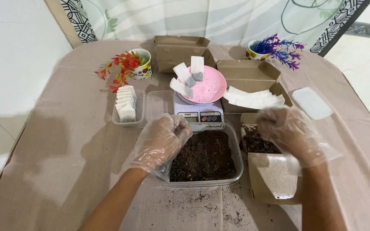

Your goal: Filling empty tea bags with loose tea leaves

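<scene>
Hovering left hand [161, 143], grip curled shut, contents unclear, beside soil tub [205, 157]; right hand [290, 132], grip loosely open; soil could scatter onto counter [56, 171].

One view only, and it came from the head, looking steeply down and forward over the table [65, 128]. The camera sat close: both forearms entered from six o'clock, with the left hand [161, 143] and right hand [290, 134] near mid-frame. The scale [198, 113] stood dead centre, the curtain [202, 19] closed off twelve o'clock, and a white wall [13, 51] ran at nine.
</scene>
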